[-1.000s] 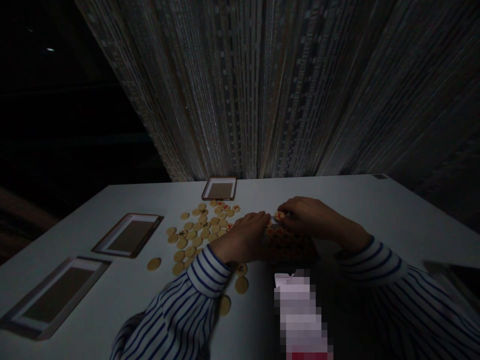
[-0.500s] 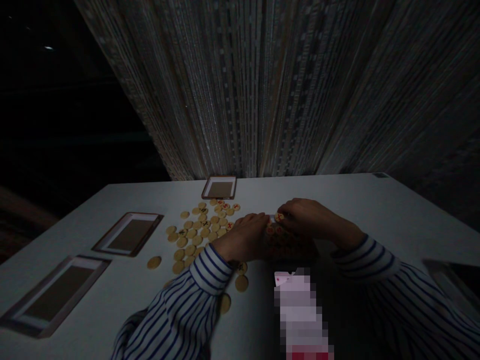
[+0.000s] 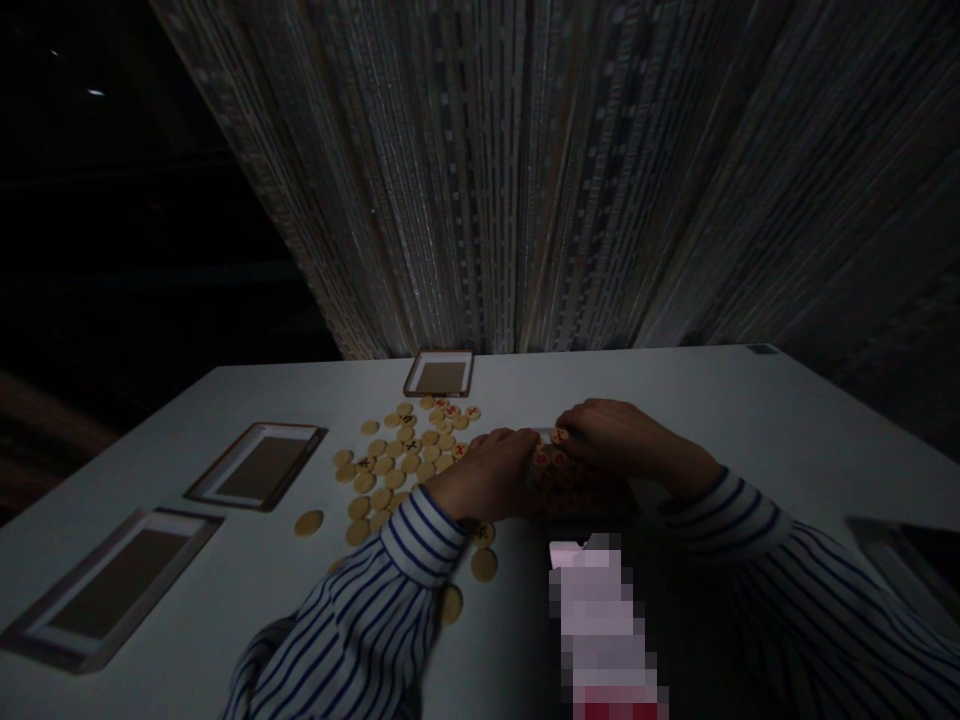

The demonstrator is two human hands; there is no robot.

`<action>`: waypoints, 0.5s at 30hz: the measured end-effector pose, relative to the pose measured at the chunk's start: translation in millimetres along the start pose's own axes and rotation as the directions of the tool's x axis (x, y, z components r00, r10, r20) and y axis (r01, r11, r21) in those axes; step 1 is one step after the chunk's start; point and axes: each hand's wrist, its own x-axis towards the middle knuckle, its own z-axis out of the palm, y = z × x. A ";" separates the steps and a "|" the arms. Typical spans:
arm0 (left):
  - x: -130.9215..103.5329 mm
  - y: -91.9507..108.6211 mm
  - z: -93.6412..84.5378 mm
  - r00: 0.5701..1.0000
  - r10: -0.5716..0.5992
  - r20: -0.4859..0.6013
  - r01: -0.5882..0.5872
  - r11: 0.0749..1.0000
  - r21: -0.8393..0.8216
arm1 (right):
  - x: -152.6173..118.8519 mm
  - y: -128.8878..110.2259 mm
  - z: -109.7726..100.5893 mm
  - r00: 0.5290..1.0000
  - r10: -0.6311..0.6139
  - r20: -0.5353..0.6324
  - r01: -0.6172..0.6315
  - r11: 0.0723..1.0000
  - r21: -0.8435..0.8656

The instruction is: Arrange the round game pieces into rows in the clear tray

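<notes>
My right hand (image 3: 615, 435) is closed, its fingertips pinching a round Chinese chess piece (image 3: 560, 437) with a red character. This piece is at the top of a dark block of red-marked chess pieces (image 3: 562, 475), set in rows between my hands. At the left side of that block, my left hand (image 3: 491, 475) has its fingers curled and pressed together; what they grip is hidden. Loose wooden chess pieces (image 3: 384, 465) lie scattered left of my left hand, mostly blank side up, a few showing red or black characters.
Shallow framed cases lie on the white table (image 3: 600, 370): one at the back (image 3: 439, 374), one at the left (image 3: 257, 467), one at the near left (image 3: 109, 590). A lit phone (image 3: 600, 610) is in front of me. A bead-like string curtain (image 3: 480, 180) hangs behind.
Very little differs. The right hand and its piece have shifted only slightly; the left hand stays at the side of the block.
</notes>
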 end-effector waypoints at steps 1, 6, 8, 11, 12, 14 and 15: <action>0.0 -0.4 0.3 1.000 0.001 -0.001 -0.001 1.000 0.002 | 0.3 0.3 0.7 1.000 0.001 0.003 -0.001 1.000 -0.004; -0.1 -1.7 1.4 1.000 -0.002 0.001 0.002 1.000 -0.012 | 1.5 -0.2 2.2 0.999 0.024 0.030 -0.023 0.999 -0.030; -0.1 -1.6 1.6 1.000 0.003 -0.003 -0.003 1.000 -0.013 | 1.4 -1.5 1.3 0.999 0.032 0.038 -0.030 0.999 -0.043; 0.4 -1.3 1.8 1.000 0.001 0.000 -0.001 1.000 -0.005 | 1.3 -3.3 -0.1 0.998 0.047 0.047 -0.044 0.997 -0.064; 0.6 -1.4 2.0 1.000 -0.002 0.004 0.003 1.000 -0.004 | 1.4 -3.7 -0.2 0.997 0.054 0.051 -0.051 0.996 -0.069; 1.1 -1.9 2.4 1.000 -0.007 0.006 0.007 1.000 -0.006 | 1.9 -4.1 0.1 0.996 0.066 0.059 -0.062 0.995 -0.075; 1.2 -2.3 2.6 1.000 -0.005 0.004 0.005 1.000 -0.007 | 2.2 -4.2 0.5 0.996 0.068 0.064 -0.063 0.995 -0.078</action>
